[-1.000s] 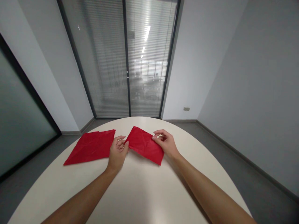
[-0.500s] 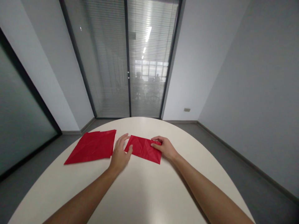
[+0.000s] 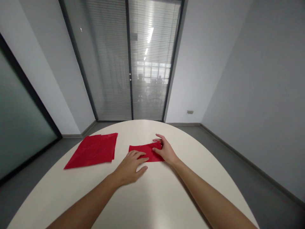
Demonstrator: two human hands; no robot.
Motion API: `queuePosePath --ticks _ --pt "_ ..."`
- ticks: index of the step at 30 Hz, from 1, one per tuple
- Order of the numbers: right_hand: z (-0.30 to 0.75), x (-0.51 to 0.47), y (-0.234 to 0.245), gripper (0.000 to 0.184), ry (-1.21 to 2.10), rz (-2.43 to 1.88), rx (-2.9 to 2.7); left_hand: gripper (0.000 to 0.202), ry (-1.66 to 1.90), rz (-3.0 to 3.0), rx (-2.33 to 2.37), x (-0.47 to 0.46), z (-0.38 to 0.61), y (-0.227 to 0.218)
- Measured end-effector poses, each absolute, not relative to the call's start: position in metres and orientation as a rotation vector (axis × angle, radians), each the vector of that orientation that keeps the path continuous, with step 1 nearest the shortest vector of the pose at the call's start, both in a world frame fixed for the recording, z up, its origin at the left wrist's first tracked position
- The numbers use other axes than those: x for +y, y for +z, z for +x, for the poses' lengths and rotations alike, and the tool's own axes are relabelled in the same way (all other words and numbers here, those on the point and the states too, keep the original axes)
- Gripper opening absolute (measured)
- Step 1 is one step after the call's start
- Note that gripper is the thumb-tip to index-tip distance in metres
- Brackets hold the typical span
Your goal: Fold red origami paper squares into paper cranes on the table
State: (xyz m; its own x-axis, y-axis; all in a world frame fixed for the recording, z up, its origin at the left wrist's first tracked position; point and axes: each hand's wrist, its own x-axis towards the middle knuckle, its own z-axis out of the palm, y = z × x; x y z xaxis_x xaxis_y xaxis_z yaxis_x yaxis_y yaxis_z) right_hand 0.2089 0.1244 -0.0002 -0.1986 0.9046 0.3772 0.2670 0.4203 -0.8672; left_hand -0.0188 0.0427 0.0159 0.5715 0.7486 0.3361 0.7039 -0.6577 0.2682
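A folded red sheet [image 3: 145, 148], thin and creased, lies on the round white table [image 3: 147, 197]; whether it is paper or cloth I cannot make out. My left hand [image 3: 133, 165] rests flat over its near left part, fingers spread and covering some of it. At the right end, my right hand [image 3: 165, 151] has its thumb on the sheet's top and its fingers stretched apart past the far edge. To the left lies a larger pile of flat red sheets [image 3: 92, 151], with neither hand touching it.
The table's curved edge runs around the work area. Beyond it stand a glass partition with blinds [image 3: 114, 63], a grey wall [image 3: 250, 95] on the right and a small wall socket [image 3: 190, 112].
The small red sheet has turned from slanting to nearly level. My left hand has moved right and nearer, now flat on it. The fingers of my right hand have spread.
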Motion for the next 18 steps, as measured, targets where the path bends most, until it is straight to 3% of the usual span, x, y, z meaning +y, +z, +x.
queuePosePath --ticks 3,8,18 --pt "0.204 0.118 0.000 0.076 0.851 -0.993 -1.746 0.039 0.637 2.682 1.241 0.042 -0.019 0.016" --pt "0.204 0.112 0.000 0.050 0.766 -0.997 -2.009 0.041 0.682 2.666 1.243 0.045 -0.020 0.008" --pt "0.203 0.090 0.022 0.029 0.443 -0.860 -2.449 0.050 0.736 2.591 1.347 0.050 -0.021 0.000"
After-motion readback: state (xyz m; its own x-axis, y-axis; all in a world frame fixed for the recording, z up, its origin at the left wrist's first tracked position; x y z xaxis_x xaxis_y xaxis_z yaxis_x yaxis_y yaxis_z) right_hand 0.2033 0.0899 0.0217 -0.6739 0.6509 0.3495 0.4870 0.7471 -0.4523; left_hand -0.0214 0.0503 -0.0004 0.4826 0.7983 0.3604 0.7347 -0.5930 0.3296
